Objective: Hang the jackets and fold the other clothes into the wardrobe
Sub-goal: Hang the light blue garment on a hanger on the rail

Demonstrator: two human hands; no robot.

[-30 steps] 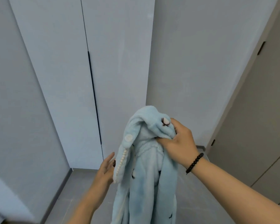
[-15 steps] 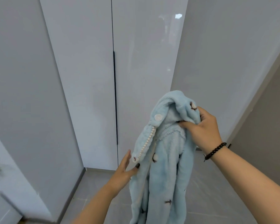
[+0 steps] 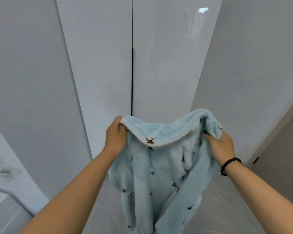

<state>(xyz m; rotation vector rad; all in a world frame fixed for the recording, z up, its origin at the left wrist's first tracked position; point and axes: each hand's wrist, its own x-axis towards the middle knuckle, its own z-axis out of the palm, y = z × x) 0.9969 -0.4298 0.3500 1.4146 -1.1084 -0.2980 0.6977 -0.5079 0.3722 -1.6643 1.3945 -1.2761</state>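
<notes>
Mostly pale-blue fleece jacket (image 3: 161, 168), dark bird motifs, white-trimmed collar

Pale blue fleece jacket (image 3: 161, 166) with dark bird motifs, white trim.

A home bedroom or hallway: tall glossy white wardrobe doors (image 3: 159, 65) with a slim black handle (image 3: 132, 81), grey tiled floor (image 3: 227, 208).

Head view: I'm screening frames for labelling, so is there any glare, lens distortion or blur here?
Head view: a bright window reflection glares on the glossy wardrobe doors, upper right; the wide-angle lens splays the vertical door edges outward; the fleece jacket, the left hand and the right hand stay acceptably sharp.
</notes>
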